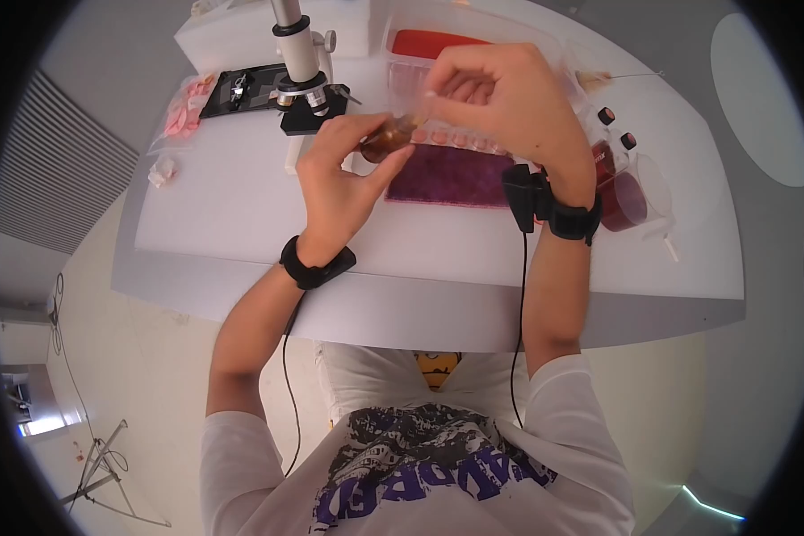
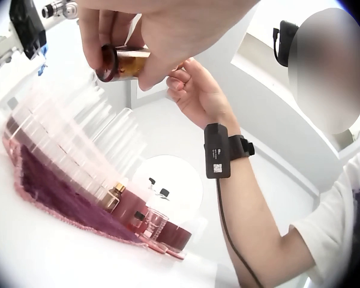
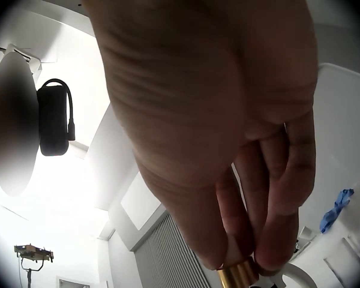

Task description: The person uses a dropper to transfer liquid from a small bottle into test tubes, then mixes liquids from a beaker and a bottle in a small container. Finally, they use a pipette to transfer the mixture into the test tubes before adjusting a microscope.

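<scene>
A small amber glass bottle (image 1: pixel 386 141) is tilted in the left hand (image 1: pixel 339 183), gripped between thumb and fingers; the left wrist view shows the brown bottle (image 2: pixel 131 63) on its side in the left hand (image 2: pixel 168 36). At the bottle's other end is the right hand (image 1: pixel 518 103), its thumb and index finger pinched together and the other fingers curled. In the right wrist view a gold collar (image 3: pixel 239 274) sits at the fingertips of the right hand (image 3: pixel 210 120). Whether the collar is joined to the bottle cannot be told. Below the hands lies a purple cloth (image 1: pixel 451 176).
A microscope (image 1: pixel 302 67) stands behind the left hand, beside a black tray (image 1: pixel 241 92). Behind the cloth are a clear bin (image 1: pixel 402 80) and a row of tubes (image 1: pixel 460 138). At the right stand a beaker (image 1: pixel 623 201) and dark-capped bottles (image 1: pixel 604 159). A pink-filled bag (image 1: pixel 183 112) lies left.
</scene>
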A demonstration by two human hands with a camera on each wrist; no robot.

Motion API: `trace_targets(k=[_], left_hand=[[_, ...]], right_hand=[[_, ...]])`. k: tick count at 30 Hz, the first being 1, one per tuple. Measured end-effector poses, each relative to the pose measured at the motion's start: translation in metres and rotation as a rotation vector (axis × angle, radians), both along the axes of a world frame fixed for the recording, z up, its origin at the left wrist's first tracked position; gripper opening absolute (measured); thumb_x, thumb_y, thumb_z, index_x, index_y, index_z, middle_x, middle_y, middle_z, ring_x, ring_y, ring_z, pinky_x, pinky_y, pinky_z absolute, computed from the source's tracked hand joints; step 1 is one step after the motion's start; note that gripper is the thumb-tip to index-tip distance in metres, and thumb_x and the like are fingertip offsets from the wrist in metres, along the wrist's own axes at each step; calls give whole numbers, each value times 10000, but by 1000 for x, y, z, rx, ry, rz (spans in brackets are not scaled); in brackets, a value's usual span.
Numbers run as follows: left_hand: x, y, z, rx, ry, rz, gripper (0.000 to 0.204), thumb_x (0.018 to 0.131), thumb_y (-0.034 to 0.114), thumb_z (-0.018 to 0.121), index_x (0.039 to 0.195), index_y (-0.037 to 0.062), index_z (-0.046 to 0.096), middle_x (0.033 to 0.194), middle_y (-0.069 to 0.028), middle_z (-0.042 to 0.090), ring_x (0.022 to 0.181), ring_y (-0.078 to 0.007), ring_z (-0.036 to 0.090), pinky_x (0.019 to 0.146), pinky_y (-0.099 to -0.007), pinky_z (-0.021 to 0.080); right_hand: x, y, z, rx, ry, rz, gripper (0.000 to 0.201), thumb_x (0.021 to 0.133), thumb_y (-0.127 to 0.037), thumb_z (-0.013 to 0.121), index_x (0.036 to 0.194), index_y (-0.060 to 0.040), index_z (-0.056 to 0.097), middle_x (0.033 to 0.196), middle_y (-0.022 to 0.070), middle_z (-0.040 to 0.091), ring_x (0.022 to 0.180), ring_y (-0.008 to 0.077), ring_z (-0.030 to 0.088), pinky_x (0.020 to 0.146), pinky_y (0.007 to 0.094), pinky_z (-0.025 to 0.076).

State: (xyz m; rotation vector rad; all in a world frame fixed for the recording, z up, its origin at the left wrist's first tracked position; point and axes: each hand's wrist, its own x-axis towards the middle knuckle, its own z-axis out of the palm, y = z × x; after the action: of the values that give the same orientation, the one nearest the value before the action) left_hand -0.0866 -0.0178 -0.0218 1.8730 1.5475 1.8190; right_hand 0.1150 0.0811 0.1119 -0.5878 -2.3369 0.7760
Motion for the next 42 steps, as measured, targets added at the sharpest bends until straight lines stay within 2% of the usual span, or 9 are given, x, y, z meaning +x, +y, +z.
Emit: trace_targets(k=[2, 5, 19, 25, 28, 34, 36, 39, 42], left_hand=[[-2, -1, 3, 106, 158, 93, 446, 812, 61, 972, 1225, 15, 813, 1168, -110, 801, 1024, -215, 750, 890, -339, 626], [0, -1, 4, 161, 169, 116, 483, 770, 52, 984, 1223, 22, 819, 1153, -116, 800, 1019, -244, 745, 874, -346, 615], [1, -1, 4, 212, 234, 143, 500, 755, 34, 987, 1228, 29, 825, 1141, -99, 790, 982, -237, 740, 843, -347, 621], [1, -2, 6, 195, 222, 134, 488, 762, 47, 989, 1221, 26, 825, 1143, -102, 799, 986, -243, 750, 862, -346, 625], [2, -2, 5, 170, 195, 119, 483, 768, 51, 988, 1220, 22, 823, 1150, -106, 801, 989, -245, 753, 871, -346, 626], [1, -1, 3, 90, 153, 82, 433, 807, 66, 976, 1207, 15, 819, 1113, -107, 804, 948, -223, 752, 869, -332, 624], [1, -1, 3, 54, 142, 64, 416, 821, 73, 972, 1202, 13, 817, 1095, -106, 803, 923, -212, 750, 865, -326, 624], [2, 0, -1, -25, 91, 26, 389, 849, 88, 961, 1202, 12, 815, 1060, -86, 798, 876, -173, 737, 853, -312, 629], [2, 1, -2, -62, 32, -9, 379, 867, 93, 953, 1211, 13, 817, 1047, -63, 793, 841, -138, 723, 849, -313, 639]], right_hand=[[-1, 5, -7, -45, -30, 28, 227, 907, -225, 880, 915, -16, 791, 785, 66, 781, 737, 143, 754, 694, 273, 572], [-2, 4, -7, -89, -76, 52, 223, 895, -231, 879, 913, -25, 794, 776, 72, 774, 718, 149, 735, 679, 280, 553], [1, 6, -6, -64, -96, 90, 231, 899, -236, 871, 893, -21, 787, 764, 74, 764, 698, 160, 711, 677, 287, 551], [2, 4, -5, -46, -94, 83, 231, 909, -225, 878, 889, -16, 782, 769, 74, 764, 723, 138, 734, 695, 273, 570], [4, 6, -6, -16, -44, 104, 142, 925, -112, 891, 930, -6, 797, 810, 52, 795, 688, 70, 727, 653, 200, 560], [11, 8, 0, 59, -3, 0, 138, 960, -118, 861, 983, -2, 791, 842, 23, 787, 748, 74, 713, 716, 224, 570], [15, 11, -1, 0, 90, -54, 223, 954, -209, 854, 920, -6, 769, 814, 61, 791, 741, 135, 760, 713, 265, 573], [27, 14, 7, -87, 83, -90, 156, 1000, -149, 845, 1043, -11, 787, 915, 42, 818, 756, 93, 717, 721, 234, 560], [38, 21, 5, -88, 139, -197, 187, 1006, -181, 853, 1055, -12, 790, 907, 44, 821, 754, 89, 715, 709, 234, 553]])
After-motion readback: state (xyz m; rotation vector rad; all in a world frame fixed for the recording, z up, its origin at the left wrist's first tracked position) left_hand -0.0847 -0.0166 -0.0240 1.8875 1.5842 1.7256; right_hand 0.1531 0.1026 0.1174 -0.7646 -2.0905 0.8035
